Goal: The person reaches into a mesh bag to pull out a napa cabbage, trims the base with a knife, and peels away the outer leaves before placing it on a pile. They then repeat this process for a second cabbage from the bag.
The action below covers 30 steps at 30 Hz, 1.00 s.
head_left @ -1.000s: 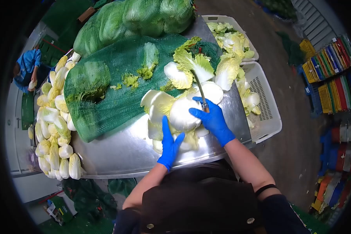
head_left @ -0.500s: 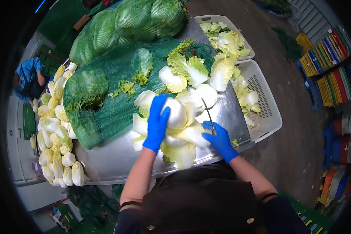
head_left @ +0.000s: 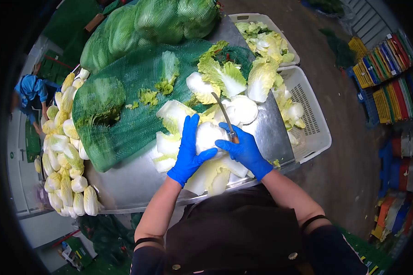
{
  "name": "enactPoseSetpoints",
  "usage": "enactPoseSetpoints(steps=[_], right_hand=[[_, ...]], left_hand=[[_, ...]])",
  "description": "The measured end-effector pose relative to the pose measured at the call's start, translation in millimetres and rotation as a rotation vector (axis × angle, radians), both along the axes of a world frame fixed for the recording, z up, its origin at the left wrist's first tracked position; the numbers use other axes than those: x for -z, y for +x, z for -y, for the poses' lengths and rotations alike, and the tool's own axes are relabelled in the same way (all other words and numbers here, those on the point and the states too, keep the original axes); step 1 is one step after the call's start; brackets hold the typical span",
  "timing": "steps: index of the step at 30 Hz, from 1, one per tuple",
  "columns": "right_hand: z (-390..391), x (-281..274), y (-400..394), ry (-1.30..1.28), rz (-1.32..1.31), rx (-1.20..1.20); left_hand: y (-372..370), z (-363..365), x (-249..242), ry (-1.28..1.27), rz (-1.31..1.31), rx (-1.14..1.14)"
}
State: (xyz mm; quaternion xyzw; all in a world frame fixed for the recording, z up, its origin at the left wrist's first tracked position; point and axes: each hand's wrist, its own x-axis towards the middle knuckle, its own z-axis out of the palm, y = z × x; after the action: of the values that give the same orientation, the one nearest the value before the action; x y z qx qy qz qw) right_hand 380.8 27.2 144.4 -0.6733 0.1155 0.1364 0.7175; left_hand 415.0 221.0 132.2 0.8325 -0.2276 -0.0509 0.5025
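Observation:
A napa cabbage (head_left: 208, 138) sits between my hands, its pale base end facing up. My left hand (head_left: 188, 149) wears a blue glove and grips the cabbage from its left side, thumb along the near side. In my right hand (head_left: 245, 151), also gloved in blue, is a knife (head_left: 222, 109) with a curved blade pointing up and away. The right fingertips touch the cabbage's right side. Loose outer leaves (head_left: 214, 179) lie under and in front of it. A cut white stem piece (head_left: 243, 110) rests just beyond the knife.
A green mesh sack (head_left: 137, 91) and a full sack of cabbages (head_left: 156, 32) cover the far table. Trimmed cabbages (head_left: 64, 151) are piled at left, where a person in blue (head_left: 32, 94) reaches in. White crates (head_left: 314, 114) with leaves stand at right.
My right hand has moved up and left against the cabbage, and the knife has swung with it. The cabbage has turned base up. The person in blue has leaned towards the pile.

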Motion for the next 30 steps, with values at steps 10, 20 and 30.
enactPoseSetpoints(steps=[10, 20, 30], right_hand=[[10, 1, -5, -0.017, 0.003, -0.062], [64, 69, -54, -0.073, -0.056, 0.120], [26, -17, -10, -0.218, 0.237, -0.045]], left_hand=[[7, -8, -2, -0.029, -0.089, 0.150], [-4, -12, -13, -0.118, -0.330, 0.018], [-13, 0, -11, -0.076, -0.290, 0.129]])
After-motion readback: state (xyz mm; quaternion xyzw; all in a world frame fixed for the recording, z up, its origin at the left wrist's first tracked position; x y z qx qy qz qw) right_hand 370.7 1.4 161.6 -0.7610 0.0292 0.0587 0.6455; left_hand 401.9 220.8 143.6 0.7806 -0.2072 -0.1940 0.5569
